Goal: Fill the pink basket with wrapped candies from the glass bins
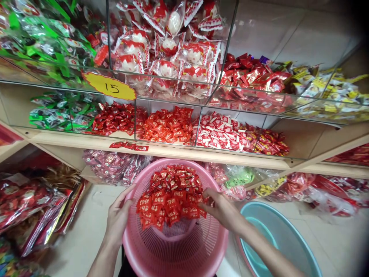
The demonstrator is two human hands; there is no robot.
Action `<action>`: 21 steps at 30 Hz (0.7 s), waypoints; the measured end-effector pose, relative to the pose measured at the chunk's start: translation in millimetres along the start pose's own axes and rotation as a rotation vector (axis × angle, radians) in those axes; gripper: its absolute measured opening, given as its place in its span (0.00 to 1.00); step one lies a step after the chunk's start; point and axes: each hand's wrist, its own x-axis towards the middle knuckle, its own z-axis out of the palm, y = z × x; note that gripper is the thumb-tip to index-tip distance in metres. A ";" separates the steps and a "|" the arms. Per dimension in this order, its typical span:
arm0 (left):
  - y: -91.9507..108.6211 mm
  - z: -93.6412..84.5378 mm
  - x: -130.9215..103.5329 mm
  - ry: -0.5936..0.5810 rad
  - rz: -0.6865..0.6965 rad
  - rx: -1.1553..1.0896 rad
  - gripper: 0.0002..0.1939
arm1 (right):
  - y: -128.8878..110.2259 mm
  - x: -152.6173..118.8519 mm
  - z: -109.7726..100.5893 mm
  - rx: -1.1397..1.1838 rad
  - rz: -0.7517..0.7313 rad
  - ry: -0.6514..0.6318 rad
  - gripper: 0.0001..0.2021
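A pink plastic basket (pixel 211 246) with slotted walls stands low in the middle. Small red candy packets (pixel 170 196) lie heaped in its far half, darker ones at the back and brighter ones in front. My left hand (pixel 120 211) grips the basket's left rim, thumb on top. At the right side of the heap, my right hand (pixel 217 206) has its fingers curled at the edge of the packets, and they seem to pinch one.
Behind the basket, a wooden shelf (pixel 201 151) has glass compartments of wrapped candy, with a yellow price tag (pixel 109 86) above. A blue-green basin (pixel 288 234) sits on the floor at right. Bagged goods (pixel 23 200) are at left.
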 end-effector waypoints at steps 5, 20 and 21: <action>3.2 1.8 -0.6 0.027 -0.024 0.010 0.28 | 19.7 -12.1 18.7 -0.024 0.095 -0.040 0.06; 3.1 2.3 -0.4 0.033 -0.036 0.029 0.26 | 35.1 1.5 -10.2 -0.395 0.028 -0.024 0.03; 2.8 2.1 -0.2 0.032 -0.038 0.030 0.27 | 36.2 1.2 -10.1 -0.405 0.007 -0.037 0.03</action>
